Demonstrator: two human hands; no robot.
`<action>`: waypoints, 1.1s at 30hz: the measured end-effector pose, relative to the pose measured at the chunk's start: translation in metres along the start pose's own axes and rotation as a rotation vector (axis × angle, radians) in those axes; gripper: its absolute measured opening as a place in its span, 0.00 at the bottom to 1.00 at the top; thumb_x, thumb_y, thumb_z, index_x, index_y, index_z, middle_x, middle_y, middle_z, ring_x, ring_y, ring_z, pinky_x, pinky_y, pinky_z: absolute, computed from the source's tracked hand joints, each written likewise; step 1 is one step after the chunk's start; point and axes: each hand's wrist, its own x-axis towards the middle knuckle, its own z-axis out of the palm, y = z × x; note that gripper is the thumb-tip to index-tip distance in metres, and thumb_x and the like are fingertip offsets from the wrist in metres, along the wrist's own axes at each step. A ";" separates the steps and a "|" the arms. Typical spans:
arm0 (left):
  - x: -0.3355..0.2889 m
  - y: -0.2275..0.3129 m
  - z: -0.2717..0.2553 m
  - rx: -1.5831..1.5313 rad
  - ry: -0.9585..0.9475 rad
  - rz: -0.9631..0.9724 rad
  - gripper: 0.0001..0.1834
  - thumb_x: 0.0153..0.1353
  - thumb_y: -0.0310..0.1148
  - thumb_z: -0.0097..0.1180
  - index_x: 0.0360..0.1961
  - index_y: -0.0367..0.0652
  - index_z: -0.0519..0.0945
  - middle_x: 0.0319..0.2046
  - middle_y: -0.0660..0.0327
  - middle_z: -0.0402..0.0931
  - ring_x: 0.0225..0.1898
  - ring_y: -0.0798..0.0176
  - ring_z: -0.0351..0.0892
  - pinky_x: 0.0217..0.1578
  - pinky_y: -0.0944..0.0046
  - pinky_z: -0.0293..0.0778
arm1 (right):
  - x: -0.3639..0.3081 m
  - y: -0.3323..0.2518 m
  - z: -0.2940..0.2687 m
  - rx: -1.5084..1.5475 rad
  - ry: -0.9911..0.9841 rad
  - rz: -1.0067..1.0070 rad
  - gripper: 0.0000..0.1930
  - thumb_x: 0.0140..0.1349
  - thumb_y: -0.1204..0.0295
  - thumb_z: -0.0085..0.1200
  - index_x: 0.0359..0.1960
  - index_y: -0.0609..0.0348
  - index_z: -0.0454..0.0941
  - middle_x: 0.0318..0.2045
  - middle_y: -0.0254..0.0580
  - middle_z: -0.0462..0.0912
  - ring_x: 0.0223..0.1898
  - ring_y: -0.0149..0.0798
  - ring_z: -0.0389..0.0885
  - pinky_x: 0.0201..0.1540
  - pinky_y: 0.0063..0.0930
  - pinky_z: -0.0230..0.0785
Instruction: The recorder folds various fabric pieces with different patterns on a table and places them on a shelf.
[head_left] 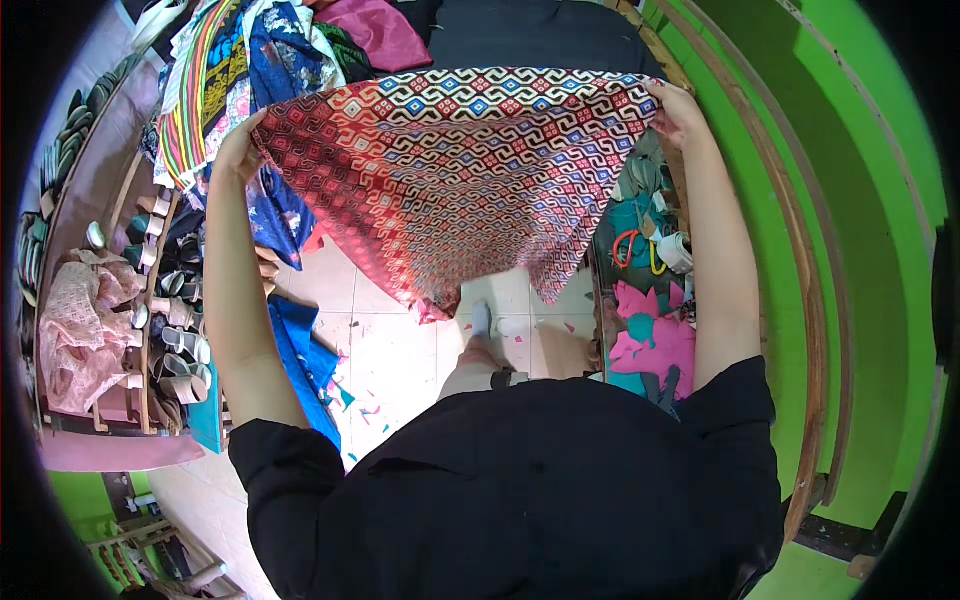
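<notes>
A large patterned cloth (pixel 470 150) in red, white, blue and black geometric motifs hangs stretched between my two hands. My left hand (pixel 240 150) is closed on its upper left corner, where the colour turns dark red. At the upper right corner my right hand (pixel 678 115) pinches the edge between thumb and fingers. The upper edge runs nearly straight from hand to hand, and the lower part drops toward the tiled floor in loose folds. Next to my left hand lies a heap of printed fabrics (pixel 205 90). Both arms reach forward, apart.
A black padded surface (pixel 540 38) with a pink cloth (pixel 375 35) lies beyond. Racks of shoes (pixel 185 345) stand left, beside blue fabric (pixel 300 345). On the right are orange-handled scissors (pixel 626 248), pink scraps (pixel 655 345) and a green wall (pixel 890 250). Small scraps dot the floor (pixel 385 360).
</notes>
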 end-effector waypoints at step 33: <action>0.145 0.113 0.099 -0.349 0.067 0.848 0.10 0.59 0.32 0.52 0.38 0.37 0.77 0.31 0.62 0.78 0.29 0.70 0.77 0.31 0.71 0.73 | 0.175 -0.099 -0.011 -0.058 0.872 -0.928 0.17 0.55 0.60 0.54 0.33 0.65 0.77 0.30 0.50 0.75 0.31 0.40 0.73 0.36 0.32 0.64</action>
